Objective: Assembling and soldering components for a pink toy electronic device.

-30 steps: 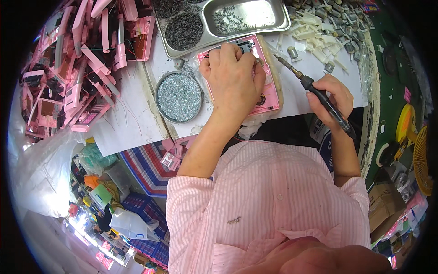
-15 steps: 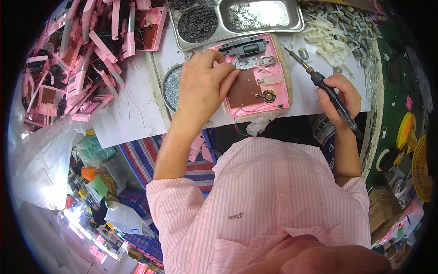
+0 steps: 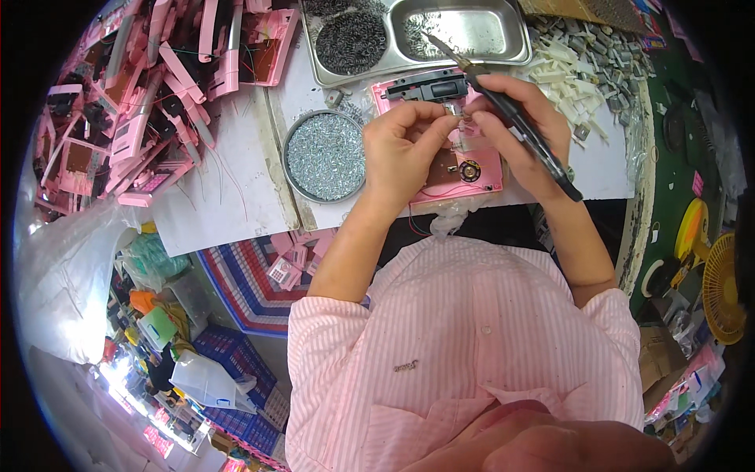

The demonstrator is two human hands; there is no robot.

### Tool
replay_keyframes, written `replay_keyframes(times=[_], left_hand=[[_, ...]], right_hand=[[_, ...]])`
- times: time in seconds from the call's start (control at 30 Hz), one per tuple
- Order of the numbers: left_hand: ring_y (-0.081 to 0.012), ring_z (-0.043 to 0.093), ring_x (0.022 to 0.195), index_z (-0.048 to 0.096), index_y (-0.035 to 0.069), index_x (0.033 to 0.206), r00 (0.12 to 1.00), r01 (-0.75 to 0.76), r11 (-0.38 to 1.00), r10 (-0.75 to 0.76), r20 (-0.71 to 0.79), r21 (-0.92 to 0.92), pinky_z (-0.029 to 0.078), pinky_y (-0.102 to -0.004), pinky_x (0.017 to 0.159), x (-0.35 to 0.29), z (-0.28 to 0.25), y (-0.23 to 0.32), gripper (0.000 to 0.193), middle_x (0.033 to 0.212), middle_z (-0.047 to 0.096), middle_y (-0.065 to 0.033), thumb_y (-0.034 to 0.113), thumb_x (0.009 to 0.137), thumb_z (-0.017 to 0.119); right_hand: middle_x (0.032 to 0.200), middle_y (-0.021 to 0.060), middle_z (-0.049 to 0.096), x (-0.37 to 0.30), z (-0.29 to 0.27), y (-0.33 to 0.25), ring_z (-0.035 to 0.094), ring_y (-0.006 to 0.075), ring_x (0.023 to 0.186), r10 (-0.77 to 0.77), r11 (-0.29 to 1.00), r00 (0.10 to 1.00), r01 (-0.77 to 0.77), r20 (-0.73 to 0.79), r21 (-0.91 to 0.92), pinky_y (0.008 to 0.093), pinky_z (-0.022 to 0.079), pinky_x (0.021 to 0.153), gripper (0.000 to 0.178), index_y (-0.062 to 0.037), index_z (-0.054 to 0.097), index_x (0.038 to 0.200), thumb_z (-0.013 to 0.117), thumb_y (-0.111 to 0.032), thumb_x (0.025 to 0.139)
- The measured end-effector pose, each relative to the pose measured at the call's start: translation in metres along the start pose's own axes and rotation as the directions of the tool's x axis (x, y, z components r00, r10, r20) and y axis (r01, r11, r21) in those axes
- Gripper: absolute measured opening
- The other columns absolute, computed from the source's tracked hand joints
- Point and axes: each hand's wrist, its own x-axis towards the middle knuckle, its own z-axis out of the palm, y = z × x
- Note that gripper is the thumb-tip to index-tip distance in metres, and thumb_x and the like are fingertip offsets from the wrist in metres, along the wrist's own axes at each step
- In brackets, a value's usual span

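Note:
A pink plastic casing lies open on the table in front of me. Inside it are a long black part, a brown board and a small round speaker. Over its middle, my left hand has thumb and fingertips pinched on something too small to make out. Right beside them is my right hand, wrapped round a black-handled screwdriver whose thin metal tip points up and left over the tray. Its thumb and forefinger also meet near the left fingertips. Both hands hide the casing's centre.
A round dish of small silver screws sits left of the casing. Behind stands a metal tray with dark springs. Pink casings are heaped at left. White plastic pieces and small motors lie at right.
My right hand has come in from the right with the screwdriver, to meet the left hand over the casing. The left hand has moved right, uncovering the dish of screws.

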Motion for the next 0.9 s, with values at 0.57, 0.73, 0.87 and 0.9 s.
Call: replay_keyframes(times=[0.57,0.73,0.87,0.9], left_hand=[[-0.011,0.068,0.068,0.075,0.001,0.095,0.992,-0.092,0.984,0.078,0.097,0.15,0.054,-0.0264,0.063,0.006,-0.014,-0.005,0.014,0.076,0.073,-0.0066,0.013,0.089,0.077],[-0.0094,0.066,0.071,0.074,0.001,0.095,0.991,-0.069,0.991,0.055,0.125,0.114,0.052,-0.0248,0.064,0.007,-0.016,-0.008,0.012,0.08,0.072,-0.0044,0.012,0.091,0.075],[-0.0096,0.063,0.068,0.073,0.0,0.092,0.995,-0.001,1.0,0.0,0.096,0.014,0.05,-0.0245,0.063,0.007,-0.016,-0.01,0.011,0.078,0.07,-0.0034,0.011,0.09,0.074],[-0.0112,0.063,0.064,0.073,0.001,0.089,0.998,0.015,1.0,-0.015,0.066,-0.012,0.05,-0.0261,0.06,0.008,-0.015,-0.008,0.011,0.074,0.069,-0.0047,0.011,0.088,0.075]], right_hand=[[0.092,0.0013,0.068,0.007,0.019,0.001,0.064,0.0064,0.081,0.108,0.982,0.994,-0.107,0.004,0.156,0.0213,0.053,0.073,0.045,-0.0064,0.061,0.132,0.069,0.003,0.089],[0.092,0.0007,0.066,0.005,0.02,0.001,0.062,0.0068,0.078,0.118,0.977,0.993,-0.116,0.001,0.177,0.0207,0.052,0.072,0.045,-0.0059,0.06,0.132,0.07,0.003,0.089],[0.091,0.0004,0.065,-0.002,0.018,0.004,0.061,0.0069,0.079,0.037,0.994,0.999,-0.037,0.003,0.102,0.0206,0.051,0.072,0.044,-0.0053,0.062,0.129,0.073,0.002,0.088],[0.091,0.0001,0.065,-0.003,0.014,0.004,0.061,0.0067,0.079,0.008,0.995,1.0,-0.008,0.003,0.098,0.0208,0.051,0.072,0.043,-0.0051,0.063,0.128,0.074,0.002,0.088]])
